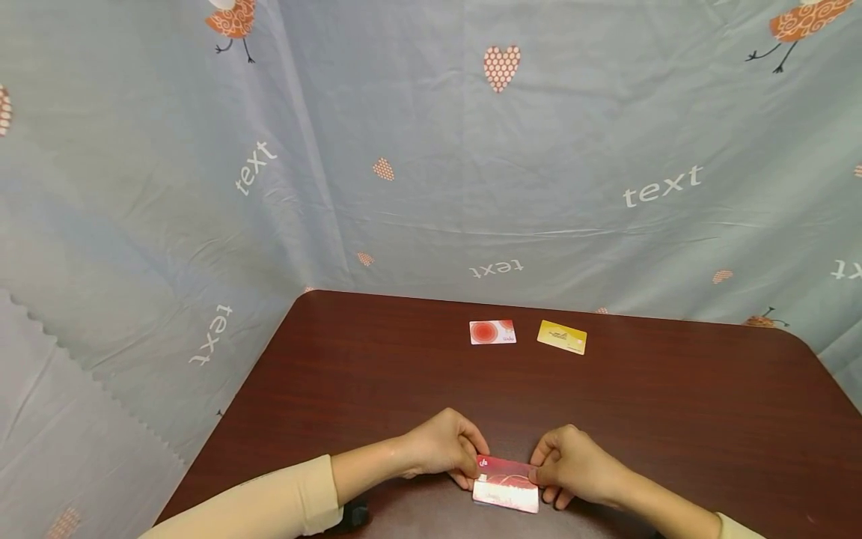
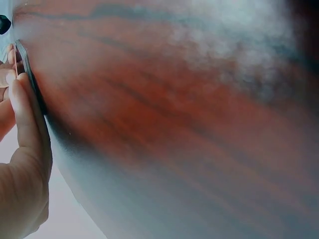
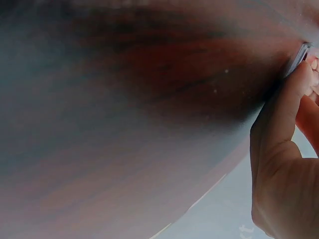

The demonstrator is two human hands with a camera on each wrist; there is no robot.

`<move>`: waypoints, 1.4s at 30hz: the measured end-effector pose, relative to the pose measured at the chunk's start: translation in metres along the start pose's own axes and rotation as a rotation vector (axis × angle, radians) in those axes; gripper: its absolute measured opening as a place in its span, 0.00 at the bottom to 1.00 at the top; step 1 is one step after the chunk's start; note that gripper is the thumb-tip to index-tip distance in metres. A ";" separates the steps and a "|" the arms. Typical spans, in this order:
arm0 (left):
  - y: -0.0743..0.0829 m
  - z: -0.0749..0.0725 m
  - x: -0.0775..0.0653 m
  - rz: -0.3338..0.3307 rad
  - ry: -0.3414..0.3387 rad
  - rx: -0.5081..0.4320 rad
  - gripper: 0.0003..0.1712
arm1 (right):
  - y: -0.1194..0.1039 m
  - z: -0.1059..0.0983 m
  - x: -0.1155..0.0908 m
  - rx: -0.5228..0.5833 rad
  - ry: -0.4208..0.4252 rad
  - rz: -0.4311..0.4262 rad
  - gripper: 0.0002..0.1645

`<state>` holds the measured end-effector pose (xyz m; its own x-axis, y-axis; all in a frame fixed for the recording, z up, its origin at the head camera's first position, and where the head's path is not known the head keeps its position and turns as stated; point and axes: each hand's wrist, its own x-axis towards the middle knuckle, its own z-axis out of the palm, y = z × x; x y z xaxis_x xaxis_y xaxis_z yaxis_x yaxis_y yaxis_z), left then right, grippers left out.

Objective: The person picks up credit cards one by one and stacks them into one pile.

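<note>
A small stack of plastic cards with a pink-red card [image 1: 506,481] on top lies low over the near part of the table, between both hands. My left hand [image 1: 441,447] pinches its left end between thumb and fingers. At the opposite end, my right hand [image 1: 581,466] grips the cards the same way. Seen edge-on in the left wrist view, the stack [image 2: 26,62] shows several layers, with one thin card [image 2: 15,63] slightly apart from the others. The right wrist view shows the stack's edge [image 3: 298,59] beside the thumb; the fingers are partly cut off there.
Farther back on the dark red-brown table [image 1: 377,359] lie two separate cards: a white one with a red circle [image 1: 493,332] and a yellow one [image 1: 562,337] to its right. A grey-blue printed curtain [image 1: 431,209] hangs behind the table and along its left side.
</note>
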<state>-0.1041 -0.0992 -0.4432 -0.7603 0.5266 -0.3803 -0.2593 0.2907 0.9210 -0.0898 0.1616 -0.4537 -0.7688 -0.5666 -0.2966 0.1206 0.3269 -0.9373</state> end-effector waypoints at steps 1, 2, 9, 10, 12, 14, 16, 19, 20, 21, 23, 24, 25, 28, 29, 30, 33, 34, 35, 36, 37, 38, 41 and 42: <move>0.000 0.000 0.000 0.002 0.003 0.006 0.13 | 0.000 0.000 0.000 -0.006 0.000 -0.001 0.05; -0.001 0.001 0.000 0.003 0.009 0.008 0.13 | 0.000 0.001 0.000 -0.013 0.001 -0.001 0.05; -0.002 0.002 0.000 0.012 0.023 0.031 0.11 | -0.001 0.002 0.001 -0.057 0.019 0.004 0.05; -0.001 0.002 0.000 0.010 0.025 0.032 0.11 | -0.001 0.002 0.001 -0.060 0.020 0.004 0.05; -0.001 0.003 -0.001 0.005 0.031 0.033 0.11 | -0.001 0.002 0.002 -0.061 0.022 0.005 0.05; 0.001 0.004 -0.002 0.002 0.033 0.036 0.11 | 0.000 0.001 0.002 -0.058 0.021 0.005 0.05; 0.002 0.005 -0.002 -0.002 0.037 0.041 0.11 | 0.000 0.001 0.002 -0.053 0.020 0.005 0.05; 0.003 0.005 -0.002 -0.004 0.040 0.055 0.11 | 0.001 0.001 0.002 -0.049 0.022 0.002 0.05; 0.004 0.005 -0.002 -0.004 0.040 0.061 0.11 | 0.001 0.001 0.002 -0.050 0.024 0.001 0.05; 0.004 0.005 -0.002 -0.003 0.043 0.064 0.11 | 0.001 0.001 0.003 -0.051 0.026 0.000 0.05; 0.004 0.006 -0.002 -0.001 0.041 0.075 0.11 | 0.001 0.001 0.003 -0.054 0.031 0.000 0.05; 0.004 0.006 -0.002 0.000 0.042 0.081 0.11 | 0.001 0.001 0.003 -0.055 0.033 0.001 0.05; 0.004 0.006 -0.001 0.002 0.043 0.087 0.11 | 0.001 0.001 0.003 -0.058 0.034 0.000 0.05; 0.004 0.006 -0.001 0.010 0.049 0.112 0.11 | 0.002 0.000 0.003 -0.067 0.038 0.000 0.06; 0.004 0.006 -0.001 0.013 0.052 0.121 0.11 | 0.002 0.000 0.003 -0.072 0.040 0.000 0.06; 0.004 0.006 0.000 0.016 0.057 0.127 0.11 | 0.002 0.000 0.004 -0.077 0.041 0.000 0.06; 0.004 0.006 0.000 0.025 0.063 0.148 0.10 | 0.002 0.000 0.004 -0.091 0.044 0.001 0.06; 0.004 0.006 0.000 0.027 0.065 0.154 0.10 | 0.002 0.000 0.004 -0.094 0.045 0.002 0.06; 0.004 0.006 0.000 0.028 0.067 0.159 0.10 | 0.002 0.000 0.004 -0.096 0.044 0.002 0.06; 0.004 0.006 0.000 0.027 0.068 0.163 0.10 | 0.002 0.000 0.005 -0.096 0.044 0.003 0.06; 0.004 0.006 0.000 0.026 0.068 0.166 0.10 | 0.002 0.000 0.005 -0.096 0.044 0.003 0.06; 0.004 0.006 0.000 0.024 0.070 0.169 0.10 | 0.002 0.000 0.005 -0.096 0.043 0.003 0.06; 0.005 0.005 0.000 0.014 0.070 0.169 0.10 | 0.002 0.000 0.004 -0.090 0.037 0.001 0.05; 0.005 0.005 0.000 0.011 0.070 0.169 0.10 | 0.002 0.000 0.004 -0.088 0.035 0.001 0.05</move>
<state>-0.1017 -0.0937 -0.4390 -0.8035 0.4757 -0.3579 -0.1515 0.4181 0.8957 -0.0925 0.1599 -0.4571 -0.7903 -0.5398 -0.2897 0.0674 0.3934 -0.9169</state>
